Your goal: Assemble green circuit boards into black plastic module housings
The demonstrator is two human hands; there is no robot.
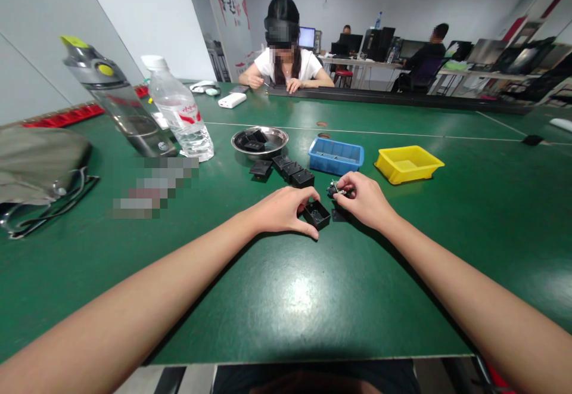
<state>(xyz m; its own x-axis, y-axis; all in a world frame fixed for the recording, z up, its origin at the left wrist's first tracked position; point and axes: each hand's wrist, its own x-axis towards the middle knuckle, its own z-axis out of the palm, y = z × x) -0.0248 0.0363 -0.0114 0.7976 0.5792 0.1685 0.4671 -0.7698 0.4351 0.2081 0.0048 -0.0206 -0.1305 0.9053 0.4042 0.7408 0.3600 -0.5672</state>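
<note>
My left hand [283, 210] rests on the green table [286, 298] with thumb and fingers closed on an open black plastic housing [317, 214]. Just to its right, my right hand [364, 198] pinches a small black part with metal pins [335, 189] a little above the table. A flat black piece [339, 216] lies under that hand. Behind them sit a few more black housings [290, 170] in a loose row.
A metal dish [260, 140] holding black parts, a blue bin [336, 155] and a yellow bin [408, 163] stand beyond the hands. Two water bottles [179, 111] and a grey bag [38, 164] are at the left. A person sits across the table.
</note>
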